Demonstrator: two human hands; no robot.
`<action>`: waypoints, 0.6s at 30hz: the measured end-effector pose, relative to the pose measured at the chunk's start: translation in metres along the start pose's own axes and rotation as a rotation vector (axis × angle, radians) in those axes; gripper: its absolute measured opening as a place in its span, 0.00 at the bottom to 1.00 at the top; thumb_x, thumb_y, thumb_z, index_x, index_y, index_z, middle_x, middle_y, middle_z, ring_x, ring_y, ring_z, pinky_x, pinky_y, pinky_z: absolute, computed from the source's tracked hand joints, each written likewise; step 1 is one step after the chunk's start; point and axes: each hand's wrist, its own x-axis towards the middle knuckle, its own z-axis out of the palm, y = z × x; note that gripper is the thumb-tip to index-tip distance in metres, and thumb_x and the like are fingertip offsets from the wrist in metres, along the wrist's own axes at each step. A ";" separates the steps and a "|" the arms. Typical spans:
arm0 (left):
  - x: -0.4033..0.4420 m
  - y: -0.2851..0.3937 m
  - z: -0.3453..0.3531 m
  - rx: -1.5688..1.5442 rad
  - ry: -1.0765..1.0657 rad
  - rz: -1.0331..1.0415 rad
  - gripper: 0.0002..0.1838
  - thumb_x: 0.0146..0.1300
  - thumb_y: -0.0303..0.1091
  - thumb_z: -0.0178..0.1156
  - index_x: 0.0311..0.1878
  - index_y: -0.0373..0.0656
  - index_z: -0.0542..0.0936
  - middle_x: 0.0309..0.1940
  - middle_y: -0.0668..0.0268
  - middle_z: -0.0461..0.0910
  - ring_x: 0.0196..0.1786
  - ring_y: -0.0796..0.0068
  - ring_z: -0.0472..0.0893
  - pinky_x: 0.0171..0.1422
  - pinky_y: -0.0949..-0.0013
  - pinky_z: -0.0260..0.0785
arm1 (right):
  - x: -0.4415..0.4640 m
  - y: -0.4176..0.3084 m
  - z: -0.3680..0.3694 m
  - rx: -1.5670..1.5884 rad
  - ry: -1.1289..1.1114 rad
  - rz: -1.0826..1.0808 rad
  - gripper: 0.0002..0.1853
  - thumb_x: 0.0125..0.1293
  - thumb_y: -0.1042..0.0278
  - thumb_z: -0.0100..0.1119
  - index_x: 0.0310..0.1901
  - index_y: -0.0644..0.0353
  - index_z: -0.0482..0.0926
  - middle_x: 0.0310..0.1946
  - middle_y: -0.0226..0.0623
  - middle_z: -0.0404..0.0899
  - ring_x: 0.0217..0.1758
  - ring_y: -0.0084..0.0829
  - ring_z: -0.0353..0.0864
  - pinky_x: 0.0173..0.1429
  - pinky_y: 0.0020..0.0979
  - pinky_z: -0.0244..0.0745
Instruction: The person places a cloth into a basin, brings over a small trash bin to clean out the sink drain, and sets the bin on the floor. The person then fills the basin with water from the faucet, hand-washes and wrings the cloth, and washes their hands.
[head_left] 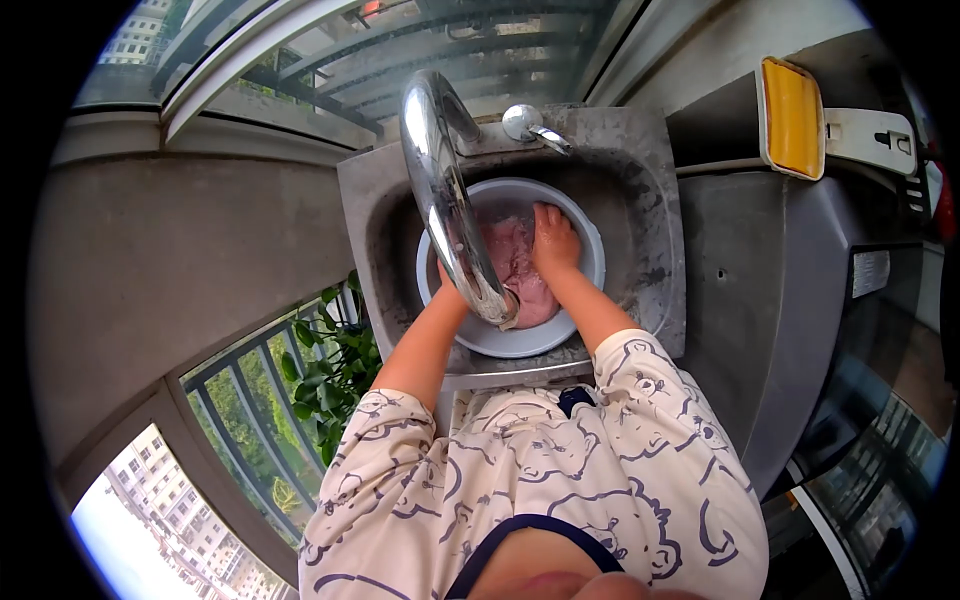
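Note:
A round grey-blue basin [513,345] sits in the stone sink, with a wet pink cloth [538,303] and water inside. On the basin's right side, my right hand [555,240] lies over the edge of the cloth, its fingers pointing away from me and close together; what is under the palm is hidden. My left hand [446,280] reaches into the basin's left side, and the faucet's spout covers most of it, so its fingers do not show. The curved chrome faucet [440,190] arches over the basin, its tip above the cloth.
The stone sink [650,230] surrounds the basin, with a chrome faucet handle [522,123] at its back edge. A yellow bar in a white holder [793,118] is at the upper right. Green plants [330,375] stand left of the sink. A dark appliance [860,340] is on the right.

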 end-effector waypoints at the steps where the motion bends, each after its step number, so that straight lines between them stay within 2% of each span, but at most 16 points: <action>1: 0.002 0.005 -0.006 -0.002 -0.114 -0.046 0.14 0.49 0.27 0.50 0.43 0.43 0.72 0.39 0.58 0.72 0.40 0.56 0.74 0.39 0.60 0.69 | -0.005 -0.003 0.013 -0.119 -0.199 0.014 0.14 0.52 0.71 0.48 0.43 0.59 0.68 0.38 0.38 0.71 0.37 0.39 0.76 0.39 0.39 0.73; 2: 0.004 0.000 0.000 0.003 -0.112 -0.045 0.14 0.49 0.27 0.50 0.43 0.43 0.72 0.39 0.58 0.72 0.40 0.56 0.74 0.39 0.60 0.69 | -0.007 -0.006 0.022 -0.234 -0.394 0.028 0.14 0.52 0.71 0.48 0.42 0.60 0.68 0.37 0.38 0.72 0.33 0.39 0.77 0.35 0.38 0.74; 3: 0.003 -0.010 0.014 -0.076 -0.144 -0.146 0.13 0.48 0.28 0.51 0.40 0.43 0.73 0.37 0.58 0.73 0.39 0.57 0.75 0.39 0.61 0.70 | -0.011 -0.005 0.028 -0.187 -0.307 0.012 0.11 0.52 0.69 0.49 0.37 0.61 0.72 0.32 0.39 0.75 0.29 0.38 0.79 0.32 0.38 0.74; 4: 0.004 -0.022 0.032 -0.158 -0.171 -0.244 0.12 0.46 0.30 0.53 0.37 0.42 0.74 0.35 0.57 0.74 0.38 0.57 0.76 0.38 0.61 0.70 | -0.005 -0.001 0.027 -0.187 -0.307 0.012 0.11 0.52 0.69 0.49 0.37 0.61 0.72 0.32 0.39 0.75 0.29 0.38 0.79 0.32 0.38 0.74; 6: -0.008 -0.050 0.064 -0.318 -0.223 -0.460 0.10 0.44 0.32 0.55 0.31 0.41 0.77 0.31 0.56 0.76 0.36 0.58 0.77 0.38 0.62 0.70 | 0.000 0.007 0.012 -0.267 -0.655 0.061 0.10 0.51 0.67 0.50 0.33 0.62 0.75 0.31 0.40 0.77 0.34 0.38 0.79 0.34 0.38 0.74; 8: -0.005 -0.064 0.066 -0.478 -0.255 -0.657 0.10 0.41 0.35 0.58 0.26 0.41 0.79 0.27 0.56 0.78 0.34 0.59 0.79 0.37 0.63 0.70 | 0.004 0.013 -0.015 -0.264 -0.681 0.040 0.10 0.50 0.66 0.51 0.31 0.60 0.77 0.31 0.41 0.78 0.34 0.38 0.79 0.36 0.38 0.73; 9: -0.007 -0.068 0.058 0.278 -0.500 -0.195 0.10 0.42 0.38 0.58 0.28 0.44 0.80 0.32 0.57 0.78 0.37 0.59 0.78 0.38 0.63 0.70 | 0.001 0.015 -0.032 -0.264 -0.715 0.029 0.10 0.49 0.65 0.52 0.30 0.59 0.78 0.30 0.41 0.78 0.35 0.37 0.78 0.37 0.37 0.73; 10: -0.016 -0.069 0.048 0.278 -0.499 -0.195 0.10 0.42 0.38 0.58 0.28 0.44 0.80 0.32 0.57 0.78 0.37 0.59 0.78 0.38 0.63 0.70 | -0.001 0.017 -0.045 -0.264 -0.714 0.029 0.10 0.49 0.65 0.52 0.30 0.59 0.78 0.30 0.41 0.78 0.35 0.37 0.78 0.37 0.37 0.73; 12: -0.052 -0.062 0.018 0.236 -0.274 -0.196 0.09 0.47 0.35 0.55 0.32 0.47 0.78 0.29 0.61 0.77 0.35 0.60 0.77 0.35 0.64 0.69 | -0.012 0.018 -0.088 -0.188 -0.550 -0.034 0.11 0.48 0.64 0.53 0.34 0.54 0.79 0.31 0.40 0.78 0.36 0.36 0.78 0.39 0.36 0.72; 13: -0.062 -0.070 0.008 0.246 -0.231 -0.135 0.07 0.47 0.35 0.56 0.31 0.48 0.78 0.29 0.62 0.76 0.35 0.62 0.77 0.34 0.63 0.68 | -0.014 0.019 -0.108 -0.189 -0.551 -0.034 0.11 0.48 0.64 0.53 0.34 0.54 0.79 0.31 0.40 0.78 0.36 0.36 0.78 0.39 0.36 0.72; 15: -0.086 -0.071 -0.020 0.252 -0.158 -0.090 0.06 0.47 0.34 0.57 0.30 0.50 0.78 0.29 0.64 0.75 0.35 0.64 0.76 0.33 0.63 0.68 | -0.022 0.020 -0.158 0.096 -0.411 0.060 0.11 0.51 0.68 0.50 0.34 0.55 0.79 0.32 0.39 0.77 0.37 0.40 0.76 0.39 0.35 0.71; 16: -0.090 -0.071 -0.030 0.141 -0.034 -0.121 0.06 0.46 0.33 0.58 0.30 0.49 0.78 0.29 0.64 0.74 0.35 0.64 0.75 0.34 0.63 0.67 | -0.030 0.024 -0.162 0.096 -0.410 0.059 0.11 0.51 0.68 0.50 0.34 0.55 0.79 0.32 0.39 0.77 0.37 0.40 0.76 0.39 0.35 0.71; 17: -0.098 -0.068 -0.045 0.029 0.107 -0.153 0.06 0.45 0.32 0.60 0.29 0.48 0.78 0.29 0.65 0.73 0.34 0.63 0.74 0.36 0.64 0.67 | -0.037 0.026 -0.172 0.257 -0.289 0.059 0.10 0.50 0.69 0.51 0.34 0.57 0.79 0.31 0.38 0.77 0.35 0.38 0.77 0.38 0.33 0.71; 18: -0.104 -0.068 -0.056 -0.032 0.232 -0.047 0.07 0.43 0.28 0.61 0.29 0.46 0.76 0.35 0.67 0.72 0.40 0.66 0.73 0.34 0.67 0.68 | -0.043 0.026 -0.178 0.417 -0.171 0.063 0.09 0.49 0.71 0.52 0.34 0.58 0.78 0.30 0.37 0.77 0.33 0.36 0.77 0.37 0.32 0.70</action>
